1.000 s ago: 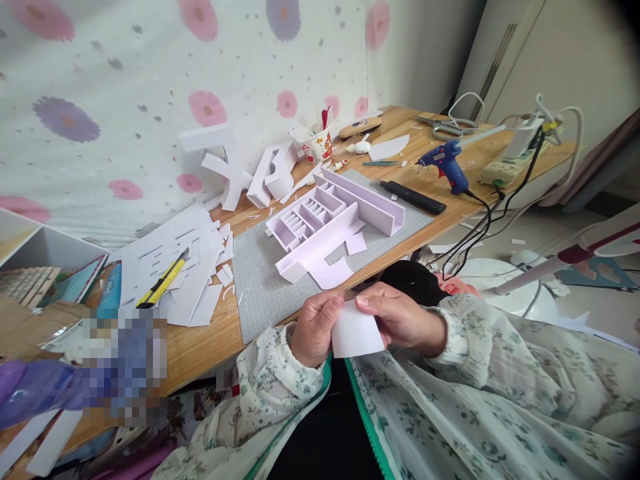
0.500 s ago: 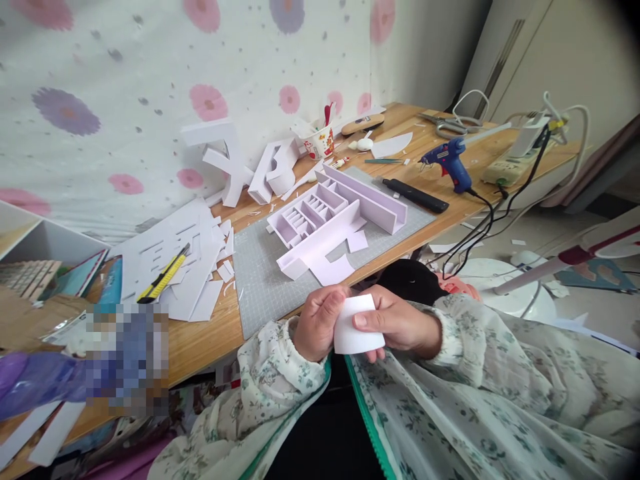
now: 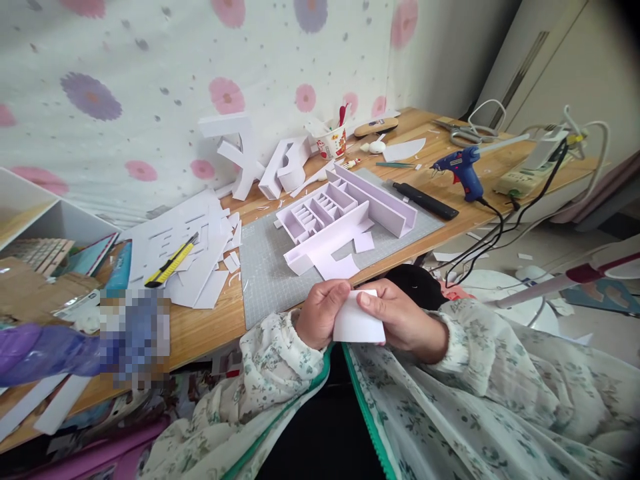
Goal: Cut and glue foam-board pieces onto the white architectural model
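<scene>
Between my two hands, just off the table's front edge, is a curved piece of white foam board (image 3: 358, 323). My left hand (image 3: 323, 313) is closed on its left side, thumb on top. My right hand (image 3: 405, 317) grips the right side, its thumb pressed on the upper face and its other fingers mostly hidden beneath. Beyond my hands, a white foam-board structure with small compartments and steps (image 3: 325, 213) lies on the grey cutting mat (image 3: 263, 283). Near the mat's front edge lie a cut piece with a curved notch (image 3: 340, 267) and a small square piece (image 3: 364, 242).
A blue glue gun (image 3: 463, 170) stands at the right, its cord hanging over the edge near a power strip (image 3: 525, 175). A black long-handled tool (image 3: 425, 200) lies on the mat. Left are a yellow cutter (image 3: 173, 263) and stacked sheets (image 3: 210, 283). Foam shapes (image 3: 237, 157) stand behind.
The view has shifted slightly, moving the table things rightward. The piece has tilted in my hands, and my right thumb has moved up toward its upper edge.
</scene>
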Motion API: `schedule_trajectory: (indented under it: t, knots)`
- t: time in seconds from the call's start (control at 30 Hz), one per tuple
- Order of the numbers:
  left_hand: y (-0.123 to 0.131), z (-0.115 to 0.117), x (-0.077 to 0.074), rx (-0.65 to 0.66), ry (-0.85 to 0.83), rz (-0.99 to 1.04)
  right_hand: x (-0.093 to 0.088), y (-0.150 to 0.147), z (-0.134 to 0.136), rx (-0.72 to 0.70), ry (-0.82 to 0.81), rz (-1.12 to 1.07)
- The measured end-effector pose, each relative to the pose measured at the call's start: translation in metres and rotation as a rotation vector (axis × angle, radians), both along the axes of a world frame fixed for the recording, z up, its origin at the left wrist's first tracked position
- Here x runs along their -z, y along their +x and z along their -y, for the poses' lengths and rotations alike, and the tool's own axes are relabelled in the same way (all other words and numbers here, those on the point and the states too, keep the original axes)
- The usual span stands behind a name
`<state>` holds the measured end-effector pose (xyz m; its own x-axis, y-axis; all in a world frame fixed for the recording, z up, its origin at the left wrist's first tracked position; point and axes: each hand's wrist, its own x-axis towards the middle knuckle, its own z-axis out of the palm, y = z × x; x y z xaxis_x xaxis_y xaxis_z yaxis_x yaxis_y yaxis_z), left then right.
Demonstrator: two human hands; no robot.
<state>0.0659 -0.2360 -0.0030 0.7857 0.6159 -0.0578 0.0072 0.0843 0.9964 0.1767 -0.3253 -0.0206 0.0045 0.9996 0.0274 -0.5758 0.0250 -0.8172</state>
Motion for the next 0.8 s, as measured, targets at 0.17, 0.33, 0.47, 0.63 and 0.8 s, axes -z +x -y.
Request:
schedule_trajectory:
  t: [0.17, 0.33, 0.47, 0.63, 0.8]
  knots:
    - [0.004, -0.002, -0.001, -0.084, -0.128, -0.012, 0.008, -0.004, -0.001, -0.222, -0.045, -0.155]
    - [0.009, 0.006, -0.004, -0.072, -0.238, 0.049, 0.013, -0.015, 0.000, -0.261, 0.021, -0.364]
    - [0.010, 0.004, -0.003, -0.114, -0.256, 0.062, 0.015, -0.012, -0.002, -0.237, 0.038, -0.382]
    - [0.012, 0.001, 0.004, -0.205, -0.223, 0.047, 0.012, -0.005, -0.003, -0.228, -0.038, -0.366]
    - [0.015, 0.004, 0.009, -0.233, -0.184, 0.064, 0.009, -0.008, -0.004, -0.210, -0.078, -0.348]
